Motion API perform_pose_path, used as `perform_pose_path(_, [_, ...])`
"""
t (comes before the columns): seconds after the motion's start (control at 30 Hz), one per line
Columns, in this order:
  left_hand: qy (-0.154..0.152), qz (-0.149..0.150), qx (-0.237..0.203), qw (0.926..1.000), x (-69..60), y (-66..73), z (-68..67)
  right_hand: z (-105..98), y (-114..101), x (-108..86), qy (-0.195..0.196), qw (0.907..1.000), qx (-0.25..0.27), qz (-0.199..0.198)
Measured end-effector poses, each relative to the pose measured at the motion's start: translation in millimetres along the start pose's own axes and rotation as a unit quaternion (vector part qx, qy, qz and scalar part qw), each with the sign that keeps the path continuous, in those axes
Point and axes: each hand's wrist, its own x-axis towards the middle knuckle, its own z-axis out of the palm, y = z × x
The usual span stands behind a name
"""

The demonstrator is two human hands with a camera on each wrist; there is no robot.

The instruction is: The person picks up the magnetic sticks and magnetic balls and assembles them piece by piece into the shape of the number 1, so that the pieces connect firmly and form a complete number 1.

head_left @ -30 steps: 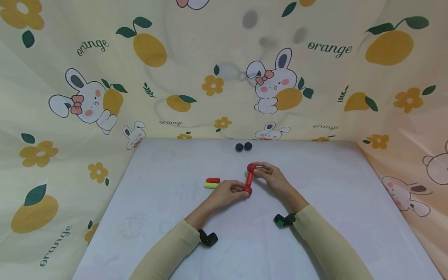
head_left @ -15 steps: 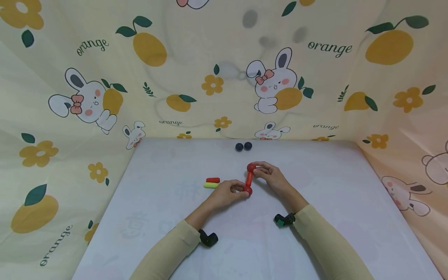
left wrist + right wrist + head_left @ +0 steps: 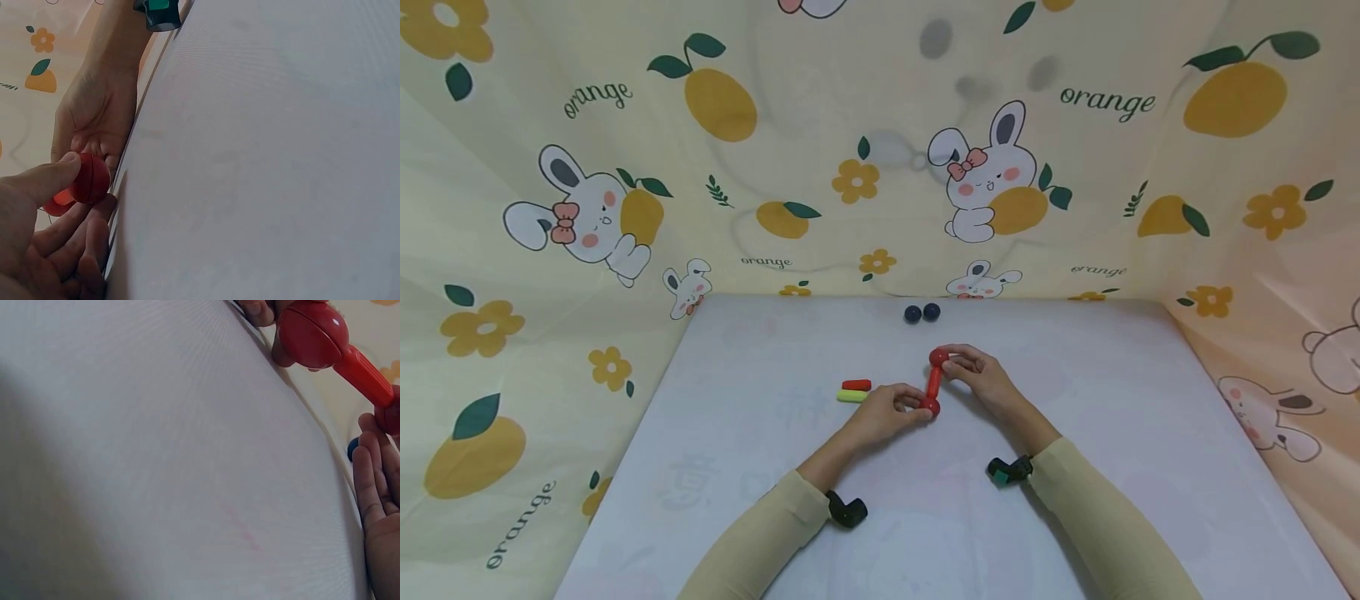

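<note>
A red rod joins two red balls. My left hand pinches the nearer ball between thumb and fingers, and my right hand grips the farther ball from the right. In the left wrist view the left thumb presses on a red ball, with the right hand behind it. The right wrist view shows the grooved rod between the balls; the right hand has its fingers extended along the ball at the frame's edge.
A red stick and a yellow-green stick lie side by side left of the hands. Two dark blue balls sit at the back edge of the white table. Patterned cloth hangs behind and at both sides.
</note>
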Motion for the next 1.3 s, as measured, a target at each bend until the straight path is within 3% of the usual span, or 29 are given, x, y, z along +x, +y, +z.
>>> perform_pose_path(0.23, [0.003, -0.002, 0.0, 1.0, 1.1, -0.6, 1.1, -1.6, 0.2, 2.7, 0.01, 0.9998, -0.003, 0.019])
perform_pose_path(0.5, [0.008, 0.01, -0.007, 0.9999, 0.1, -0.4, -0.8, 1.3, 1.7, 3.7, 0.023, 0.9997, -0.005, 0.006])
perform_pose_path(0.73, [0.002, 0.015, -0.017, 0.9997, 1.0, -0.1, -1.1, 2.5, 1.9, 4.5, 0.035, 0.9991, 0.012, 0.018])
perform_pose_path(0.97, [0.004, 0.01, -0.013, 0.9999, 2.9, 0.5, -1.0, 3.3, 1.9, 5.8, 0.048, 0.9984, -0.026, 0.016])
perform_pose_path(1.3, [0.006, -0.001, -0.017, 0.9998, 6.9, 0.8, -0.2, 7.7, 1.7, 3.0, 0.061, 0.9972, -0.036, 0.024])
